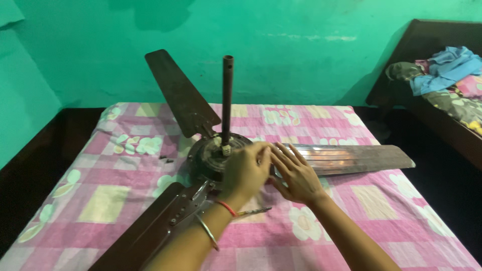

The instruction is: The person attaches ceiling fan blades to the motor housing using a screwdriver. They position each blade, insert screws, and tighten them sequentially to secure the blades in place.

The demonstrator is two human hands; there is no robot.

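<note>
Near, the left hand (247, 169) curls loosely over the fan motor (216, 156) at mid-bed; the right hand (296, 173) presses spread fingers on the right blade (351, 158) (downrod (227, 98) upright beyond).

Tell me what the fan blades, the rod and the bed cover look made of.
Fan blades: likely painted sheet metal, brown, with a ribbed sheen. Rod: a dark metal tube with a hole near the top. Bed cover: soft printed cloth, pink checks with flowers.
</note>
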